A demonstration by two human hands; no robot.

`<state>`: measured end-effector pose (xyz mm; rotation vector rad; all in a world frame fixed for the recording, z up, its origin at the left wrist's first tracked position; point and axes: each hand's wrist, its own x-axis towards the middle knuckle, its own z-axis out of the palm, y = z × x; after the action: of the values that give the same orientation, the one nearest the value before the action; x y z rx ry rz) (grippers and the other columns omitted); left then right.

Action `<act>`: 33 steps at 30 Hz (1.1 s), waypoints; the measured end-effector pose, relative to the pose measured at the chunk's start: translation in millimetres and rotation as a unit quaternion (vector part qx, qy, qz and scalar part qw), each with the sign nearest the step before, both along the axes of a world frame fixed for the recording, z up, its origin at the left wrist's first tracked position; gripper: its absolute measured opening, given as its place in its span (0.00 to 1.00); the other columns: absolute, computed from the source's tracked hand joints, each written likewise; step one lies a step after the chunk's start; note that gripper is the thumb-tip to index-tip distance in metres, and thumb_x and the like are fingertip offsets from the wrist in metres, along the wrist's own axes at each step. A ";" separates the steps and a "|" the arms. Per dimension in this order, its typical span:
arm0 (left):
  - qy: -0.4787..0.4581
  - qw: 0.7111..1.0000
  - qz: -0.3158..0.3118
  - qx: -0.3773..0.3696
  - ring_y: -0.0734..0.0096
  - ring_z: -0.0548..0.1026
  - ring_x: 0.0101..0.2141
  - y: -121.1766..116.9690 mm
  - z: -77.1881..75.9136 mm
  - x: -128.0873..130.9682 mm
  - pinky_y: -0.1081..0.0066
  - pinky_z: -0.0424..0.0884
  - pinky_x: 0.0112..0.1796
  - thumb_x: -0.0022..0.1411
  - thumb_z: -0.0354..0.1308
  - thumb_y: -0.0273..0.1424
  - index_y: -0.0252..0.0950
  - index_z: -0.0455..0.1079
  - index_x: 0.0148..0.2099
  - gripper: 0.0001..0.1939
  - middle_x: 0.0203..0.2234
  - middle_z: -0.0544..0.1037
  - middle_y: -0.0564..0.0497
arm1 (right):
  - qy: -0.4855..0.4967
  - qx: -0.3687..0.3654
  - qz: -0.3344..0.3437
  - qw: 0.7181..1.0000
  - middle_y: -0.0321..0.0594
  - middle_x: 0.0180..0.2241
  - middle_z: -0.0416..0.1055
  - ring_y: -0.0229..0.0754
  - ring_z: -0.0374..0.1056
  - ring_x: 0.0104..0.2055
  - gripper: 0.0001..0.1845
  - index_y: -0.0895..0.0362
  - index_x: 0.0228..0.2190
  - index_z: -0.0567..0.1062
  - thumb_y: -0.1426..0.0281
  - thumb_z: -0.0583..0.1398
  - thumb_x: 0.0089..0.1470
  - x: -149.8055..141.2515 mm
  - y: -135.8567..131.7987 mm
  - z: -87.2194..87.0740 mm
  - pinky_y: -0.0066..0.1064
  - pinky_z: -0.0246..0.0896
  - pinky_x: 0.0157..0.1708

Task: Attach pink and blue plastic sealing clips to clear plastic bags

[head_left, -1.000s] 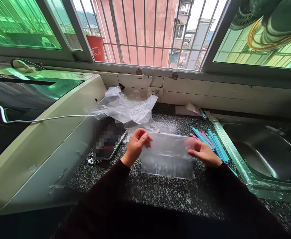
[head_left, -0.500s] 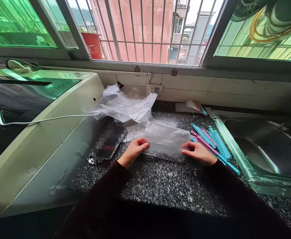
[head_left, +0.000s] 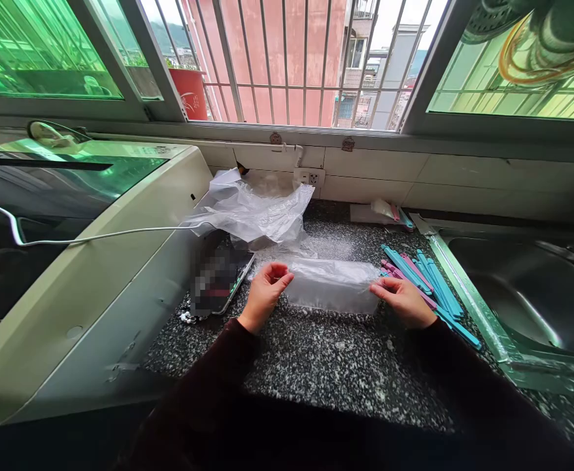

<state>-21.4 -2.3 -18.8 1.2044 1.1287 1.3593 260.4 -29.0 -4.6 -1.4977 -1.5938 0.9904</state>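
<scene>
A clear plastic bag [head_left: 333, 284] is stretched sideways between my hands, just above the speckled countertop [head_left: 326, 366]. My left hand [head_left: 266, 294] pinches its left end between thumb and fingers. At the right end, my right hand [head_left: 407, 301] grips the bag the same way. Beside my right hand lies a loose pile of blue and pink plastic strips [head_left: 431, 281]. A phone [head_left: 221, 281], partly blurred, rests to the left of my left hand with a white cable running toward it. Behind the bag is a crumpled heap of clear plastic [head_left: 262, 206].
A large pale appliance [head_left: 135, 261] stands along the left side. The metal sink [head_left: 512, 275] is set into the counter at the right. Near the back wall lies a small packet [head_left: 382, 209] with strips by it. A wall socket [head_left: 311, 178] sits under the barred window.
The bag has gone from a broader, flatter sheet to a narrower shape, its upper part folded or tipped over. My hands have moved slightly, both still gripping its ends.
</scene>
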 end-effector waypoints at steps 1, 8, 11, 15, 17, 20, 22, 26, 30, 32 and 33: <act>0.005 1.000 -0.003 0.019 0.75 0.70 0.28 -0.4 -0.1 0.1 0.72 0.64 0.33 0.45 0.63 0.33 0.35 0.66 0.41 0.19 0.26 0.72 0.55 | 0.002 0.007 -0.006 1.000 0.35 0.20 0.63 0.37 0.58 0.25 0.25 0.59 0.19 0.69 0.47 0.60 0.38 -0.1 0.3 -0.9 0.30 0.55 0.27; 0.247 0.954 -0.011 0.169 0.69 0.70 0.32 -0.5 -8.5 -0.3 0.66 0.64 0.40 0.51 0.57 0.25 0.35 0.70 0.39 0.11 0.26 0.73 0.51 | -0.023 0.040 -0.012 0.999 0.34 0.19 0.62 0.35 0.57 0.23 0.24 0.58 0.18 0.68 0.48 0.59 0.40 -1.2 -0.1 -0.2 0.30 0.55 0.26; 0.321 0.920 0.019 0.223 0.66 0.69 0.34 -0.7 -7.1 -2.1 0.65 0.65 0.39 0.52 0.56 0.24 0.36 0.70 0.30 0.03 0.26 0.72 0.50 | -0.060 0.053 -0.010 0.997 0.36 0.20 0.65 0.37 0.60 0.24 0.23 0.58 0.19 0.69 0.49 0.58 0.42 3.1 -0.6 3.7 0.32 0.59 0.27; 0.345 0.891 0.041 0.292 0.63 0.68 0.41 -4.6 2.1 -1.7 0.63 0.64 0.44 0.52 0.56 0.23 0.36 0.68 0.28 0.03 0.36 0.73 0.46 | -0.106 0.158 -0.046 0.981 0.43 0.31 0.71 0.45 0.67 0.35 0.21 0.57 0.30 0.72 0.52 0.59 0.45 10.7 0.1 8.7 0.37 0.63 0.37; 0.336 0.888 0.019 0.315 0.64 0.68 0.42 -6.7 6.3 0.1 0.63 0.64 0.45 0.52 0.55 0.21 0.36 0.66 0.28 0.05 0.37 0.74 0.47 | -0.150 0.239 -0.025 0.959 0.46 0.36 0.70 0.48 0.66 0.42 0.20 0.56 0.35 0.72 0.53 0.59 0.46 8.1 0.0 9.6 0.41 0.62 0.43; 0.315 0.888 -0.013 0.334 0.66 0.69 0.38 -8.9 9.2 2.7 0.64 0.65 0.43 0.52 0.54 0.20 0.37 0.65 0.30 0.06 0.31 0.75 0.50 | -0.250 0.309 0.059 0.916 0.47 0.39 0.69 0.50 0.64 0.44 0.23 0.56 0.40 0.72 0.56 0.62 0.44 -5.1 -1.4 7.3 0.44 0.59 0.45; 0.309 0.888 -0.014 0.340 0.67 0.69 0.36 -9.7 9.0 2.9 0.66 0.66 0.40 0.52 0.53 0.21 0.36 0.65 0.30 0.06 0.28 0.74 0.50 | -0.306 0.324 0.087 0.891 0.46 0.38 0.70 0.49 0.63 0.41 0.19 0.56 0.38 0.74 0.60 0.63 0.45 -13.8 -2.5 4.1 0.43 0.60 0.42; 0.291 0.903 0.023 0.315 0.69 0.68 0.33 -10.5 5.5 0.4 0.68 0.66 0.37 0.53 0.53 0.23 0.35 0.66 0.31 0.03 0.27 0.70 0.50 | -0.327 0.321 0.113 0.882 0.43 0.28 0.70 0.43 0.62 0.33 0.09 0.56 0.24 0.74 0.69 0.56 0.53 -16.3 -3.9 1.6 0.36 0.59 0.35; 0.229 0.937 0.012 0.264 0.70 0.69 0.32 -9.5 6.1 1.7 0.70 0.66 0.37 0.55 0.54 0.27 0.35 0.66 0.31 0.01 0.27 0.70 0.51 | -0.259 0.246 0.165 0.919 0.42 0.29 0.71 0.41 0.63 0.33 0.08 0.56 0.26 0.74 0.66 0.57 0.52 -11.8 -5.6 12.0 0.34 0.59 0.33; 0.176 0.958 -0.016 0.225 0.71 0.70 0.31 -6.0 13.2 5.1 0.71 0.67 0.36 0.54 0.55 0.29 0.35 0.67 0.31 0.03 0.27 0.71 0.51 | -0.221 0.181 0.169 0.943 0.41 0.30 0.71 0.40 0.63 0.31 0.11 0.56 0.32 0.74 0.63 0.60 0.48 -14.2 -7.2 17.7 0.32 0.60 0.31; 0.151 0.966 -0.032 0.207 0.72 0.70 0.31 -3.1 18.8 7.0 0.71 0.67 0.35 0.54 0.55 0.30 0.35 0.67 0.32 0.04 0.27 0.72 0.51 | -0.210 0.153 0.163 0.952 0.41 0.30 0.71 0.40 0.64 0.30 0.14 0.56 0.34 0.74 0.62 0.62 0.45 -16.6 -8.3 19.3 0.31 0.59 0.29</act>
<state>-14.4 -5.5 0.0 1.7833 1.0273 1.4373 243.8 -37.2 14.7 -1.3086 -2.2392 0.5703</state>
